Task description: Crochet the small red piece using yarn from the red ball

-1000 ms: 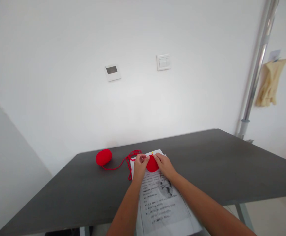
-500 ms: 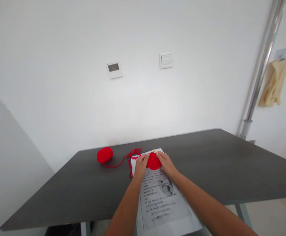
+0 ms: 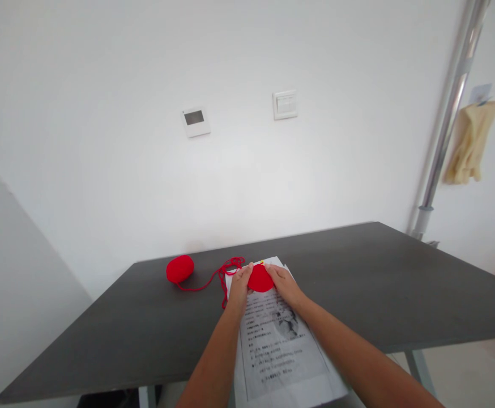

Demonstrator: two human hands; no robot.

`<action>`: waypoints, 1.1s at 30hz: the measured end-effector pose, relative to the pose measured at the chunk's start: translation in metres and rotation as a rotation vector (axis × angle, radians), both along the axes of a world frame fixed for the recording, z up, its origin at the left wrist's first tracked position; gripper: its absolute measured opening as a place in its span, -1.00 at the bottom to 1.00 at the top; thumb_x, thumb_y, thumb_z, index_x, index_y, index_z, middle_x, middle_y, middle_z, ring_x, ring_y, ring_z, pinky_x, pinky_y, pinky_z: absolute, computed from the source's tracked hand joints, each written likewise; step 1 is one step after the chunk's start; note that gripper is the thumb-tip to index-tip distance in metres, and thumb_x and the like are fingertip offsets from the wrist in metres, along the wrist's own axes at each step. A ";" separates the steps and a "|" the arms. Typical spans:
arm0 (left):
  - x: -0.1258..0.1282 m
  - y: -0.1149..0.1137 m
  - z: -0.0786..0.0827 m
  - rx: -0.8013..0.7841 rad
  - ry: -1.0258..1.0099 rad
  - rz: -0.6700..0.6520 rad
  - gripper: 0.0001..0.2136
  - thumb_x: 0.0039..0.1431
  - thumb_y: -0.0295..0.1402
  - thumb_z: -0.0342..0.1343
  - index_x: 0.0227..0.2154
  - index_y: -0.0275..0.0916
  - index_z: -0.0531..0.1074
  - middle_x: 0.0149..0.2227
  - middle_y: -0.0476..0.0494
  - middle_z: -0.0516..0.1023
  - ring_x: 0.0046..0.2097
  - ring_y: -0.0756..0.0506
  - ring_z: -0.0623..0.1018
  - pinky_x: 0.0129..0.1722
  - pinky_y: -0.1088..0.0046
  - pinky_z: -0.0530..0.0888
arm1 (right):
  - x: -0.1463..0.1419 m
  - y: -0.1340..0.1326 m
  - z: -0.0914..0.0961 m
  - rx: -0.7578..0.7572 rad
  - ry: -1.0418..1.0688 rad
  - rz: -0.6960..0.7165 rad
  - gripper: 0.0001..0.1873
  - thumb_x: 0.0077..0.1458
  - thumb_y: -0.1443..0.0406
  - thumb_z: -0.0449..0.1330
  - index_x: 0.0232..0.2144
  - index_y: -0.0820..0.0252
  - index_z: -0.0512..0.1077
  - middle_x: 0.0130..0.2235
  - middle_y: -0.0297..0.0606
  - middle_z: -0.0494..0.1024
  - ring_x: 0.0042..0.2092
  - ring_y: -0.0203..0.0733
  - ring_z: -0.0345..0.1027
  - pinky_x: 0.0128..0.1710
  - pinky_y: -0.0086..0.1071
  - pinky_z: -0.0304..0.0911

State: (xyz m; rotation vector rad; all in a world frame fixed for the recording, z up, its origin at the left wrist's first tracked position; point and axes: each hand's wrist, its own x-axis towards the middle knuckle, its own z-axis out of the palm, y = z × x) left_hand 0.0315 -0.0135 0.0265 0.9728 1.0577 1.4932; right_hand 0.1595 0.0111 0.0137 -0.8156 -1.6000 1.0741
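Lower centre of frame: both forearms reach in from the bottom edge and meet over a printed sheet (image 3: 279,345) that lies on a dark grey worktop (image 3: 400,283).

Left hand (image 3: 239,285): narrow grip, fingertips closed on the left edge of a red crocheted piece (image 3: 260,279). Thumb side faces the piece, and the heel of the hand rests low over the sheet's left margin.

Right hand (image 3: 284,283): same narrow grip, closed on the right edge of the piece, with the fingers curled over its rim.

The red crocheted piece is a small rounded disc, held between the two hands at the far end of the sheet, just right of frame centre. It sits low against the paper; cannot tell whether it touches. A tiny yellow marker (image 3: 262,262) shows at its top edge.

A loose red strand (image 3: 226,269) bunches in loops just left of the left hand, partly on the sheet's far-left corner. It trails left across the worktop to a ball of red yarn (image 3: 180,268), which lies well apart from the hands, near the worktop's far edge.

The sheet carries black text lines and a grey picture, too small to read.

Background, upper half: a white wall with a small display panel (image 3: 195,122) and a light switch (image 3: 285,105). At the right of frame, a metal pole (image 3: 447,124) runs up to the top edge, with cream gloves (image 3: 468,144) hanging beside it.
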 end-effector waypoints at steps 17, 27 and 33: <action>0.002 -0.001 0.001 0.008 -0.079 -0.082 -0.64 -0.17 -0.06 0.22 -0.58 -0.31 0.37 -0.67 0.05 0.34 -0.63 0.09 0.27 -0.65 0.57 0.13 | 0.002 -0.003 0.007 -0.020 0.076 0.017 -0.53 0.09 -0.03 -0.04 -0.56 0.22 0.33 -0.58 -0.35 0.32 -0.50 -0.28 0.14 -0.48 -0.42 0.07; -0.002 0.004 -0.006 0.071 0.058 -0.087 -0.66 -0.24 -0.14 0.28 -0.69 -0.30 0.31 -0.66 0.07 0.31 -0.59 0.09 0.25 -0.58 0.57 0.16 | 0.000 -0.002 0.001 0.013 0.043 0.091 -0.67 0.05 0.09 0.07 -0.58 0.17 0.21 -0.54 -0.43 0.25 -0.47 -0.32 0.12 -0.45 -0.46 0.08; -0.002 0.000 -0.001 0.016 -0.021 -0.116 -0.66 -0.27 -0.13 0.29 -0.65 -0.30 0.35 -0.64 0.03 0.37 -0.58 0.05 0.32 -0.57 0.55 0.20 | -0.003 -0.003 0.002 -0.224 0.238 0.317 -0.64 -0.06 0.00 0.16 -0.46 0.18 0.34 -0.50 -0.38 0.40 -0.43 -0.27 0.27 -0.36 -0.40 0.19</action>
